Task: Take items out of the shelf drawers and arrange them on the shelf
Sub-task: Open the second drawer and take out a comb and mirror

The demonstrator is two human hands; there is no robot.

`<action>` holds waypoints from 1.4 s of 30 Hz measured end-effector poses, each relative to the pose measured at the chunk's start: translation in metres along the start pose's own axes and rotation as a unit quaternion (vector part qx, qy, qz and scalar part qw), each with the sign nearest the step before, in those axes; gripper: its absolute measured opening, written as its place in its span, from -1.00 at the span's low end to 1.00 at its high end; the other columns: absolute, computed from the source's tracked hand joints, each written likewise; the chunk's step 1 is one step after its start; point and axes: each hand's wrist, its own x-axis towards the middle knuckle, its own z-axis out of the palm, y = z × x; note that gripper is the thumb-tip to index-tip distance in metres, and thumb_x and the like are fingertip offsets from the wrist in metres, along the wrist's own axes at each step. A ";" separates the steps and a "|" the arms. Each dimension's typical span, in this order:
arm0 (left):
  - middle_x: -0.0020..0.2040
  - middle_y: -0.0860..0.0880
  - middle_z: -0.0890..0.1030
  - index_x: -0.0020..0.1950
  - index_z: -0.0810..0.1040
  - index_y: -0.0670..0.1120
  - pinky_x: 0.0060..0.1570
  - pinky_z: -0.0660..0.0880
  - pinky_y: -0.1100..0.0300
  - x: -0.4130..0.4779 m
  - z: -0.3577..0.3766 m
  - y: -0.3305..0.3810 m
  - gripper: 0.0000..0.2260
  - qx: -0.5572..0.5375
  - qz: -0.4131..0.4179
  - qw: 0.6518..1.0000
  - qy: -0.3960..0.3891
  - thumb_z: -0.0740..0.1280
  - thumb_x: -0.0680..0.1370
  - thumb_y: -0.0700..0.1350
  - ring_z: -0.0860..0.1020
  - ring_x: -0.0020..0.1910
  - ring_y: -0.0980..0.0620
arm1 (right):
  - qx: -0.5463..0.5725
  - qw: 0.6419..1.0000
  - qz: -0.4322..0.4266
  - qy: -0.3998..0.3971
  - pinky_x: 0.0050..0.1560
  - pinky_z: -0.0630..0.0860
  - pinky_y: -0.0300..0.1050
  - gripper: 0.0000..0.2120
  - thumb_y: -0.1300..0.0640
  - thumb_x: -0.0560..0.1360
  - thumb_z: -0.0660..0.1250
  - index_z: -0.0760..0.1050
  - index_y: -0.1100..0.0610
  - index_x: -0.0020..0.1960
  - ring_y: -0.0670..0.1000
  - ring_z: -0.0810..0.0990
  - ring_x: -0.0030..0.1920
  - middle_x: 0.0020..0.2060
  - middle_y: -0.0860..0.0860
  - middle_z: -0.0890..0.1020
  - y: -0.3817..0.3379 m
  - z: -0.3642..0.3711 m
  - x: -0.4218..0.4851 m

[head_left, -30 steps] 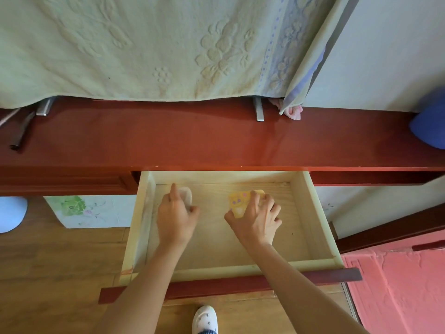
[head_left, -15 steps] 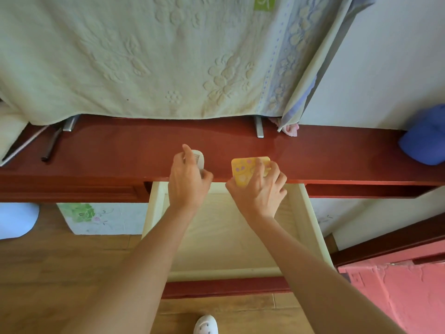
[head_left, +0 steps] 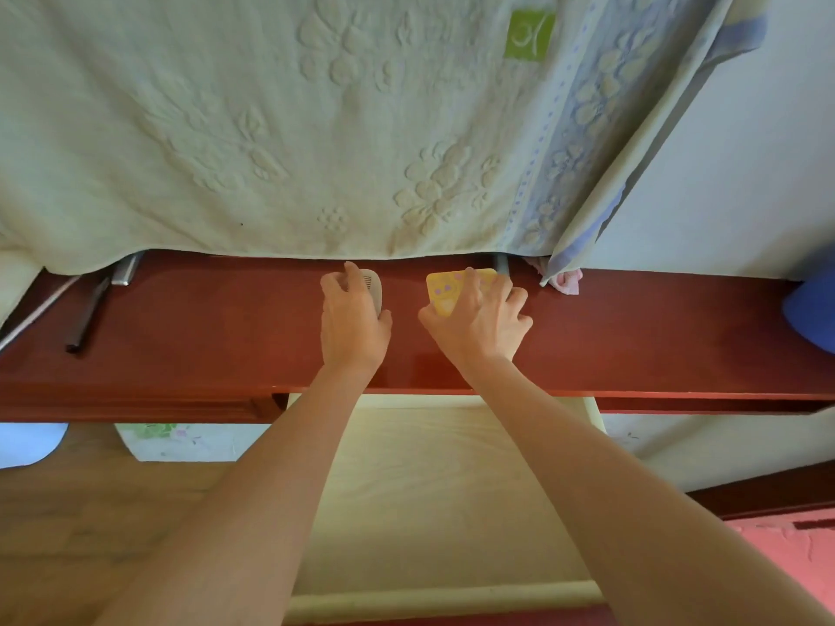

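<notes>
My left hand [head_left: 354, 320] grips a small white oval object with slits [head_left: 372, 286] over the back of the red wooden shelf [head_left: 217, 323]. To its right, my right hand [head_left: 481, 320] pinches a flat yellow card-like item with pink and purple marks [head_left: 445, 289] at the same depth on the shelf. Whether either item touches the shelf surface I cannot tell. Below the shelf the pale wooden drawer [head_left: 433, 490] stands pulled out, and its visible floor between my forearms holds nothing.
A pale embossed cloth [head_left: 271, 128] hangs down to the shelf's back edge. A dark pen-like stick [head_left: 88, 316] and metal pieces lie at the shelf's left end. A blue object [head_left: 813, 305] sits at the right end, and a pink scrap [head_left: 567, 282] lies near it.
Both hands lifted the white object and the yellow card out of the drawer and carried them up and back over the shelf. The camera tilted upward.
</notes>
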 end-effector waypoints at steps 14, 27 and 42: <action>0.27 -0.22 0.43 0.33 0.36 -0.22 0.18 0.39 0.04 0.037 0.057 -0.028 -0.52 -0.003 -0.043 0.999 -0.027 0.42 0.46 -0.15 0.40 0.26 -0.19 | -0.056 0.996 0.032 -0.054 -0.09 0.30 0.01 -0.46 -0.21 0.38 0.27 0.36 0.09 0.22 0.17 0.35 0.12 0.14 0.15 0.40 -0.002 0.056 0.036; 0.40 -0.25 0.33 0.32 0.39 -0.29 0.36 0.22 0.10 0.042 0.074 -0.029 -0.58 0.018 -0.021 0.999 -0.021 0.33 0.53 -0.10 0.22 0.41 -0.19 | -0.102 0.992 0.028 -0.069 0.13 0.35 0.10 -0.35 -0.28 0.50 0.10 0.13 0.07 0.46 0.21 0.27 0.31 0.42 0.27 0.20 0.005 0.081 0.038; 0.37 -0.12 0.39 0.38 0.29 -0.17 0.39 0.19 -0.07 0.011 0.024 -0.021 -0.60 0.212 0.188 0.955 -0.083 0.19 0.57 -0.08 0.24 0.43 -0.11 | -0.133 0.969 -0.205 -0.032 0.18 0.34 -0.01 -0.46 -0.18 0.52 0.13 0.30 0.17 0.34 0.09 0.41 0.26 0.22 0.06 0.48 0.037 0.026 0.015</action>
